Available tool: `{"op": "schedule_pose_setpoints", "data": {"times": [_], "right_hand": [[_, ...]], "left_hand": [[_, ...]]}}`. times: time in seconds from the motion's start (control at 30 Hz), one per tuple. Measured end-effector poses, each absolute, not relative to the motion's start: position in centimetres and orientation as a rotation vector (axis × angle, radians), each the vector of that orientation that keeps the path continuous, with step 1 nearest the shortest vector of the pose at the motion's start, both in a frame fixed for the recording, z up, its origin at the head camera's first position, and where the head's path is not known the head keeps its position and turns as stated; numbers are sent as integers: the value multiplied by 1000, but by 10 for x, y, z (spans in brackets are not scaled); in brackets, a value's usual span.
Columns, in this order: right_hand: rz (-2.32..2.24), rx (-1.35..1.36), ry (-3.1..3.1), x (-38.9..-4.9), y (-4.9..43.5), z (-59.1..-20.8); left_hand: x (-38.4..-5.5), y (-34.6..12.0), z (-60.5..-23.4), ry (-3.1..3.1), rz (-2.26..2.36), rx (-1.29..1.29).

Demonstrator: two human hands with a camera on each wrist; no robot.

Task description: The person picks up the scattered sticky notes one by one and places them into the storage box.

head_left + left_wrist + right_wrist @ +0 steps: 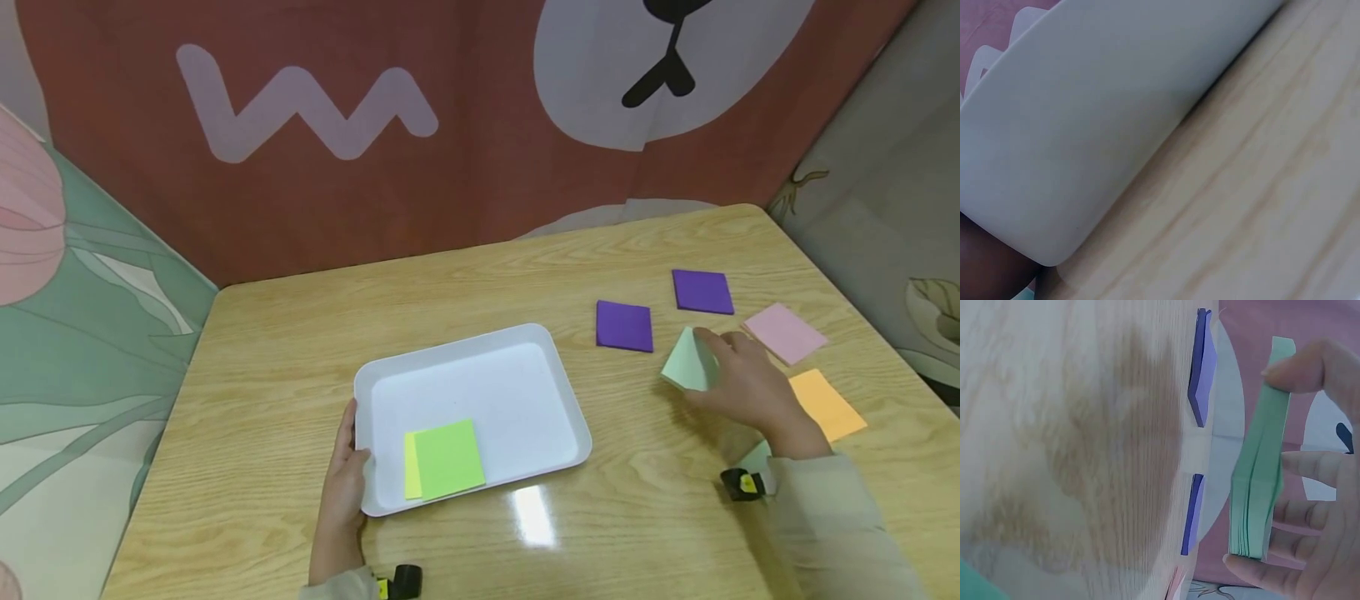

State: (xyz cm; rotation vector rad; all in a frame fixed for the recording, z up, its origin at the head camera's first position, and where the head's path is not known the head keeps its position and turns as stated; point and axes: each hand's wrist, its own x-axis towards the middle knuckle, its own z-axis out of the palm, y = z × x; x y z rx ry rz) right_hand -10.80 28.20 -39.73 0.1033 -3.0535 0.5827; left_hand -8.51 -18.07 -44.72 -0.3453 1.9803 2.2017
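Pale green paper: the note stack (pixel 688 362) is pinched between the thumb and fingers of our right hand (pixel 750 392), raised above the table (pixel 262 400) near a purple pad (pixel 625 326). We see a split along its edge, so a slackened pinch could let its layers slide apart. Our left hand (pixel 347 483) grips the white tray (pixel 517 383) by its left side; a tug there might shift the lime pad (pixel 450 458) inside.

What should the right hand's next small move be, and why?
Probably carry the pale green pad to the white tray: the right hand holds it off the table, the left hand holds the tray's edge, and bare space lies beside the lime pad inside.
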Motion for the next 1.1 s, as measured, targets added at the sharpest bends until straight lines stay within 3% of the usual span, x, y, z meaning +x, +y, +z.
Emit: {"op": "schedule_pose_setpoints", "data": {"times": [1.1], "right_hand": [[677,175,-3009,-106,248,-385]], "left_hand": [[-86,-181,-448,1958,2227,-338]]}}
